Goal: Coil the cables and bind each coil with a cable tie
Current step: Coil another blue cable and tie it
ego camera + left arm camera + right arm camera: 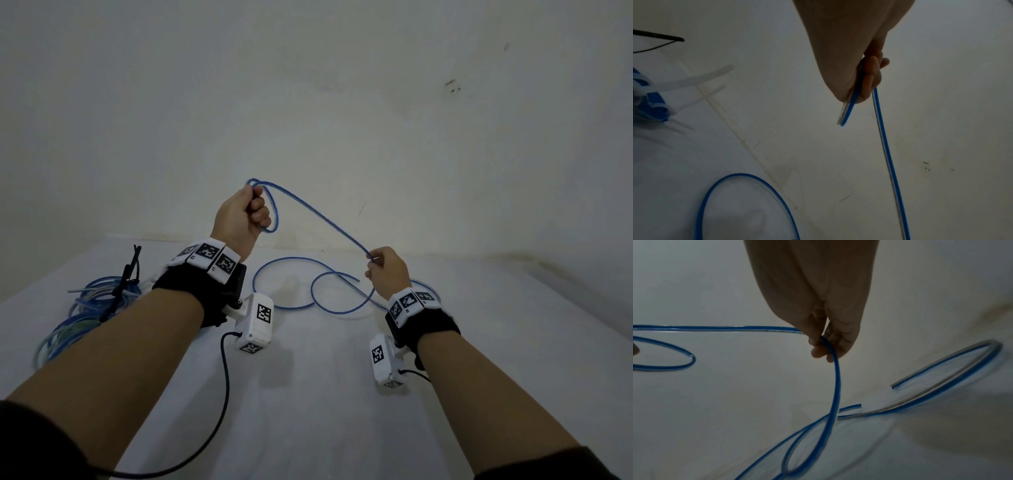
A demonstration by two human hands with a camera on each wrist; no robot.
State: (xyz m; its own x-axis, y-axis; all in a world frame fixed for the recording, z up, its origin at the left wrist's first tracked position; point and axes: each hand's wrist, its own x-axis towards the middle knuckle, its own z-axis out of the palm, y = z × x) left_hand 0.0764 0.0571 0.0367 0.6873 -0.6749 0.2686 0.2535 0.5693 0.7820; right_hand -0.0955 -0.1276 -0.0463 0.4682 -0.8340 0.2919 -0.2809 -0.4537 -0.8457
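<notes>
A thin blue cable (318,214) runs taut through the air between my two hands. My left hand (245,212) is raised in a fist and grips a small loop of it (274,209); in the left wrist view the curled fingers (869,81) clamp the cable (890,162) with a short end sticking out below. My right hand (387,270), lower and to the right, pinches the cable between thumb and fingers (822,350). From there the cable (835,386) drops to the white table (308,394) and lies in loose curves (308,291).
At the table's left edge lies a pile of blue cable coils (85,308) with black ties (126,281) on top; pale cable ties (694,79) stick out of it. A bare wall (342,102) stands close behind the table. Black sensor leads (224,394) hang from my wrists.
</notes>
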